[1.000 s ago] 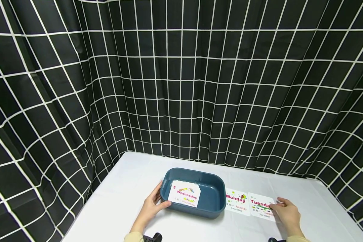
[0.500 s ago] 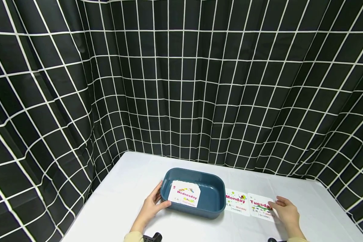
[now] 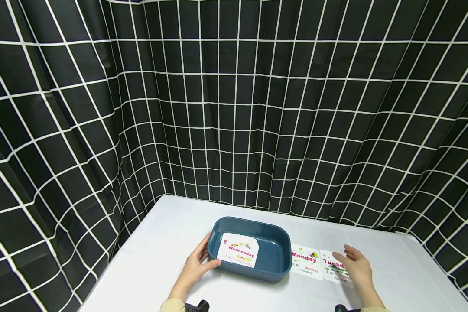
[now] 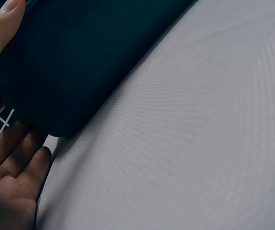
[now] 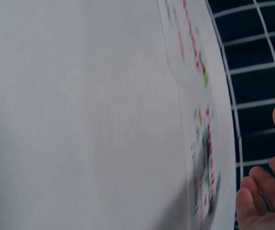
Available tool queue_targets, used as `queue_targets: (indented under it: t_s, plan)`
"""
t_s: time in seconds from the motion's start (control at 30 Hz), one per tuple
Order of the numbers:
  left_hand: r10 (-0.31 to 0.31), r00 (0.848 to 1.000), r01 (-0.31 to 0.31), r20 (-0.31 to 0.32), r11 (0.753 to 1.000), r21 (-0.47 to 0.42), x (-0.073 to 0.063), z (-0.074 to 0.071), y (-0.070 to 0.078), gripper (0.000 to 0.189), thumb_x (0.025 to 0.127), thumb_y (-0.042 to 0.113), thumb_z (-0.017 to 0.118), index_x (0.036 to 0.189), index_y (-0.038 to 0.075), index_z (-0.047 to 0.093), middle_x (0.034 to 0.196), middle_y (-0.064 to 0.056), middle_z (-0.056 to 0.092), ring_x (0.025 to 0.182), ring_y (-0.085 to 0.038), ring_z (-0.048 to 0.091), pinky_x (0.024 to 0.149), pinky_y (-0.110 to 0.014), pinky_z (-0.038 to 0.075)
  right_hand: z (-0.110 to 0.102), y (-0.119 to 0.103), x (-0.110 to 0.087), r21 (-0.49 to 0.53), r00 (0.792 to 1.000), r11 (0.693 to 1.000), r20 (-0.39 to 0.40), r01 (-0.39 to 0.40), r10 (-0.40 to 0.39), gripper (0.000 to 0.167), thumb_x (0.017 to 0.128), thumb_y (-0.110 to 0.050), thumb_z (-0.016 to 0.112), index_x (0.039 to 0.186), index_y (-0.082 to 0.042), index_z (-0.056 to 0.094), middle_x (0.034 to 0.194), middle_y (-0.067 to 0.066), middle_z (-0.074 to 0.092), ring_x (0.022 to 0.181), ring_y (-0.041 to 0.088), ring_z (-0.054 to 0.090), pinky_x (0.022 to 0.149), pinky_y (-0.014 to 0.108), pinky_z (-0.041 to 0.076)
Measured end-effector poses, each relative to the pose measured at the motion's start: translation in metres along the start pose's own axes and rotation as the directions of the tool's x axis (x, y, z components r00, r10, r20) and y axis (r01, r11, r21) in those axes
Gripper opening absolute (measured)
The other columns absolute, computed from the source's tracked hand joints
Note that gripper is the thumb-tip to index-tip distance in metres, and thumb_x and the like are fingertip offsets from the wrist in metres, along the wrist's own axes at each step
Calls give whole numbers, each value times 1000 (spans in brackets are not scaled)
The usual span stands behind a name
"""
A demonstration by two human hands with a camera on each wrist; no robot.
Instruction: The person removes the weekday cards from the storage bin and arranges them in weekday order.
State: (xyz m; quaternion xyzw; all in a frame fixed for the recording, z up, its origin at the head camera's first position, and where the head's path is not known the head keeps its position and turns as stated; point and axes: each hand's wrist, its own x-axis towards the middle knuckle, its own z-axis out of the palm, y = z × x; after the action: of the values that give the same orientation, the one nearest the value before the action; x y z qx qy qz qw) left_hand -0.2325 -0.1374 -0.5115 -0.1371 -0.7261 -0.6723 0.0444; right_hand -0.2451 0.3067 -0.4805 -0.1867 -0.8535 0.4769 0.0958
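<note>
My left hand point(image 3: 195, 266) grips the left end of a dark blue rectangular plastic box point(image 3: 272, 258), thumb near the front rim and fingers along the outer side. In the left wrist view the box wall point(image 4: 79, 62) fills the top, with the thumb against it. Inside the box lie white cards, the top one a Wednesday card point(image 3: 239, 251). Right of the box a Monday card point(image 3: 305, 262) lies flat, beside a Tuesday card point(image 3: 331, 272). My right hand point(image 3: 356, 266) hovers over the Tuesday card, hiding part of it. Its fingers are loosely bent and hold nothing.
A white cloth covers the table point(image 3: 171, 225). A black curtain with white grid lines point(image 3: 234, 130) hangs behind the table and along both sides. Black wrist camera parts point(image 3: 196, 306) show at the bottom edge.
My right hand has lifted off the right edge of the Tuesday card and moved left, over the card. The left hand and the box stay where they were.
</note>
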Motion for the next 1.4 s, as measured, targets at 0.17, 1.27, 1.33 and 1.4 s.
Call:
queue_targets:
  t_s: [0.17,1.27,1.33,1.4]
  plan:
    - [0,1000,0,3,1000,-12,0,0,-1,85,77,11,76,145,0,26,133,-28,42,125,-40,38,105,-42,32,8,-11,-6,38,998,998,52,44,-46,69,85,-26,66,134,10,34,134,34,35,124,45,32,104,54,28]
    - [-3,1000,3,6,1000,-7,0,0,3,84,78,10,75,144,-1,25,135,-28,40,126,-41,36,106,-46,29,62,-77,-38,154,950,961,182,229,-256,60,83,-23,70,131,3,46,129,25,48,118,36,45,100,46,39]
    - [-4,1000,4,7,1000,-4,-1,0,3,84,78,10,75,144,-1,25,135,-28,40,126,-41,36,106,-45,29,66,-78,-40,164,947,960,192,226,-256,59,83,-22,70,131,3,46,129,24,48,118,36,46,100,46,40]
    - [-3,1000,3,5,1000,-1,-1,0,4,84,78,9,75,144,-2,25,135,-29,39,126,-41,36,106,-45,30,70,-80,-42,177,944,957,200,229,-263,57,84,-20,70,130,3,47,129,24,49,118,35,46,99,46,41]
